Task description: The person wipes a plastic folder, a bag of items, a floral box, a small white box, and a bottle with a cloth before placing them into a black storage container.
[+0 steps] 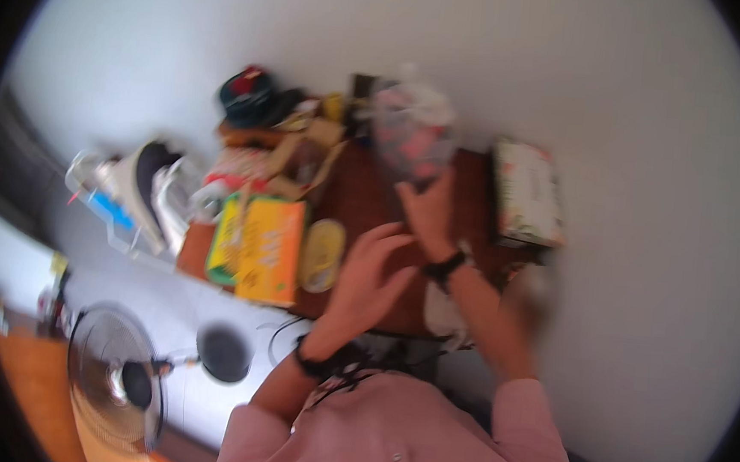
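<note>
Over the brown table (362, 198), my left hand (370, 273) is raised with its fingers curved and apart, and nothing shows in it. My right hand (432, 213) reaches farther, its thumb spread, up to the lower edge of a clear plastic bag (412, 131) with pink and grey contents. Blur hides whether the fingers grip this bag or only come close to it. To the left of my left hand lies an oval yellow container (322, 255). Beside that is an orange-yellow box (271, 250) bearing writing.
A white carton (528, 194) stands at the right by the wall. An open cardboard box (307, 159) and a dark cap (250, 97) sit back left. Below my right forearm is a pale cloth-like item (445, 310). A fan (118, 377) stands lower left.
</note>
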Motion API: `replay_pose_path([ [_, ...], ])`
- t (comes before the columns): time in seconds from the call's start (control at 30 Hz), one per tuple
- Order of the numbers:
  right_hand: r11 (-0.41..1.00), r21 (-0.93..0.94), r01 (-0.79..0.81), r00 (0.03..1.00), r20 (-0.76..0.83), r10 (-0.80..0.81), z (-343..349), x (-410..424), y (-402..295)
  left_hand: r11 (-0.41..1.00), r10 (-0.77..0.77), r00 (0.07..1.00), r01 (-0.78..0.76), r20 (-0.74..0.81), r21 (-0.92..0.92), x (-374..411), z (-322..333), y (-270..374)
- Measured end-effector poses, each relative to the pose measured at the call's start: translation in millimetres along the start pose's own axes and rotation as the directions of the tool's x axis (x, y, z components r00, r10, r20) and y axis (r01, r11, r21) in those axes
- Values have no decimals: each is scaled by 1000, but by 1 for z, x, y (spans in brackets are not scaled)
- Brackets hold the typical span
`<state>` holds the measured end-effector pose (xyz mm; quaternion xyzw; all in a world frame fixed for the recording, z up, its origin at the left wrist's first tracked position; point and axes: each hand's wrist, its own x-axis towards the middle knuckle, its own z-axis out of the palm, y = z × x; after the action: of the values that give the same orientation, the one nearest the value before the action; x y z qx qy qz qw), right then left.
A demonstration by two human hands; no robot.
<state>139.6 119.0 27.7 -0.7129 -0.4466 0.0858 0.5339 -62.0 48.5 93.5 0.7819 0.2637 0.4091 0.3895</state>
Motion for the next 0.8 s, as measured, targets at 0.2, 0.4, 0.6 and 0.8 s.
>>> replay_pose_path([
  [0.2, 985, -49, -163, 985, -72, 159, 18, -2, 0, 980, -180, 982, 185, 62, -73, -22, -32, 6],
  [0.4, 957, -82, -278, 959, 29, 281, -8, 12, 9, 973, -182, 969, 203, 168, -113, -30, -30, -5],
  [0.6, 964, -6, -265, 964, -8, 265, -21, 15, 35, 961, -195, 953, 233, 233, -151, -29, -31, -2],
  [0.8, 978, 131, -163, 983, -63, 172, -65, 25, 23, 953, -213, 947, 256, 242, -162, -26, -26, -3],
])
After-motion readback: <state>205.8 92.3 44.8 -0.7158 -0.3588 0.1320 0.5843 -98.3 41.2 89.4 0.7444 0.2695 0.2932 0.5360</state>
